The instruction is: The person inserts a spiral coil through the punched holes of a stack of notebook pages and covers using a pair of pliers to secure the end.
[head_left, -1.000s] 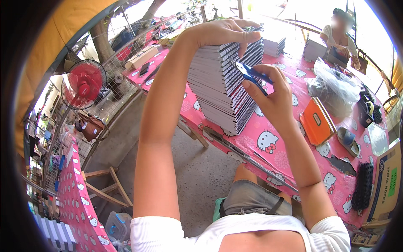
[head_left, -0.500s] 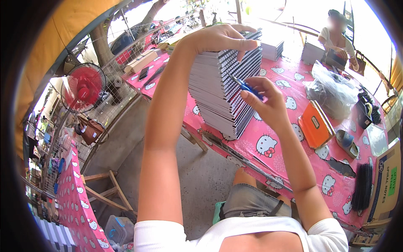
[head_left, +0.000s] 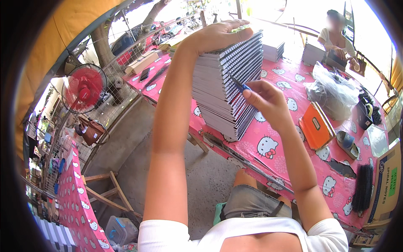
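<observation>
head view: a tall stack of spiral-bound notebooks (head_left: 228, 82) stands near the edge of the pink tablecloth (head_left: 267, 145), its long axis upright, its coiled spines facing right and each running toward two o'clock. the left hand (head_left: 222, 33) is spread palm-down over the stack's top, at twelve o'clock. the right hand (head_left: 266, 98) is closed around blue-handled pliers (head_left: 237, 82) — their dark tips point to ten o'clock, at the upper half of the spine face; whether they touch a coil, or stand apart from each other, i cannot tell.

from the right hand, the stack lies at ten o'clock, just beside it, and that hand is the nearer one to the spine face — the left is nearer only to the top. an orange book (head_left: 317, 126) sits at four o'clock from the right hand, a clear plastic bag (head_left: 333, 94) at three.
</observation>
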Motion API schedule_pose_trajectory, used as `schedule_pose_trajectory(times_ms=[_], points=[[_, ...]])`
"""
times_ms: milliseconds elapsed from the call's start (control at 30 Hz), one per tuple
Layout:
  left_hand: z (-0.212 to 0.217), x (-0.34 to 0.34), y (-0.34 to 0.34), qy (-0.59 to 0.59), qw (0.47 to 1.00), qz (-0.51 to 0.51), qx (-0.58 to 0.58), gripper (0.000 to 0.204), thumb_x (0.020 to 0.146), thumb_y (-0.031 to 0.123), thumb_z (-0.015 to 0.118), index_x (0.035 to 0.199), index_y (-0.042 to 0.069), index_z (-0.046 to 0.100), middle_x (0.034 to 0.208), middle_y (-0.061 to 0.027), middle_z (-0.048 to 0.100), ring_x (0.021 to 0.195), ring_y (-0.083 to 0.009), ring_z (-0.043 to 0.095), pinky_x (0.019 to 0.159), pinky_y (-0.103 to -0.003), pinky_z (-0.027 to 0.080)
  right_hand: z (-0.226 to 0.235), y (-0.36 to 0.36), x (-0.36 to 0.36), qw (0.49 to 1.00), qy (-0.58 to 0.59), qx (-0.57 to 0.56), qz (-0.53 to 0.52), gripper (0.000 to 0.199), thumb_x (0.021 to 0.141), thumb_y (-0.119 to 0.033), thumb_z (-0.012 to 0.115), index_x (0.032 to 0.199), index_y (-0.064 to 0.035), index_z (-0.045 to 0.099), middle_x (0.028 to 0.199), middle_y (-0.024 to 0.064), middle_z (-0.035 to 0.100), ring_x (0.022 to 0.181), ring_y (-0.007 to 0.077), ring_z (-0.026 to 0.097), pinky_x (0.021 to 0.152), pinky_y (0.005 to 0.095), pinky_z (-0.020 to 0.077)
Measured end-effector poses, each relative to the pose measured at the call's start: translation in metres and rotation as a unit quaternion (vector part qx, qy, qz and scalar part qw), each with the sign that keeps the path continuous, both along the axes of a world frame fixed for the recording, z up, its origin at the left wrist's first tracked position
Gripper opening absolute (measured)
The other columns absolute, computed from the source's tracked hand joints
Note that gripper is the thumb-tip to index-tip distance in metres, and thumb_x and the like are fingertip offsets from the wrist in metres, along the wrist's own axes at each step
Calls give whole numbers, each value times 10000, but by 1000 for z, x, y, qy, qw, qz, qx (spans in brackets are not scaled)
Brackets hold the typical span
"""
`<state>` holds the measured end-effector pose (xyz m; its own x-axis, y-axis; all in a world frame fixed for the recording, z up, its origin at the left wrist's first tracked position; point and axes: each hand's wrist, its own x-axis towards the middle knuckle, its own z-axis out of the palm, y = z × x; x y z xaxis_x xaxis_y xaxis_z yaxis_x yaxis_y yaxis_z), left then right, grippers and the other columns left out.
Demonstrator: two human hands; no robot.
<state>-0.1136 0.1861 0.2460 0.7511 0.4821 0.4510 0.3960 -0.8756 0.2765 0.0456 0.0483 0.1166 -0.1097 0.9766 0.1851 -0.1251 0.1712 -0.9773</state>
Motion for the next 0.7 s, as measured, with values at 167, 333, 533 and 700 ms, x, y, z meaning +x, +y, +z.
schedule_pose_trajectory(times_ms=[167,333,533,700], points=[[-2,-4,4,-22,999,-12,-42,576,950,473,463,1355,63,474,1332,-129,520,1215,-216,490,1029,-307,364,-12,-2,-22,853,-244,362,-285,392,748,-277,774,1001,-25,613,916,136,617,867,262,619,744,372,488],[1,2,-7,-19,1000,1,-1,397,944,310,521,1305,144,548,1223,-93,608,1089,-173,569,950,-302,425,-4,12,12,982,117,-89,114,379,856,-330,676,1000,11,595,836,141,645,649,238,648,544,342,537],[2,-6,-6,-9,1000,19,-21,391,935,309,538,1284,136,565,1166,-86,639,1039,-166,596,933,-303,438,-6,-6,-6,999,37,-23,11,391,855,-341,682,1010,9,603,865,131,650,672,229,651,593,323,544],[3,-4,-8,-3,999,35,-36,385,934,321,541,1285,166,568,1153,-87,645,1027,-175,603,935,-307,437,-20,-2,-15,830,-275,379,-304,414,742,-294,776,1033,-44,618,946,141,629,867,294,626,751,385,495]])
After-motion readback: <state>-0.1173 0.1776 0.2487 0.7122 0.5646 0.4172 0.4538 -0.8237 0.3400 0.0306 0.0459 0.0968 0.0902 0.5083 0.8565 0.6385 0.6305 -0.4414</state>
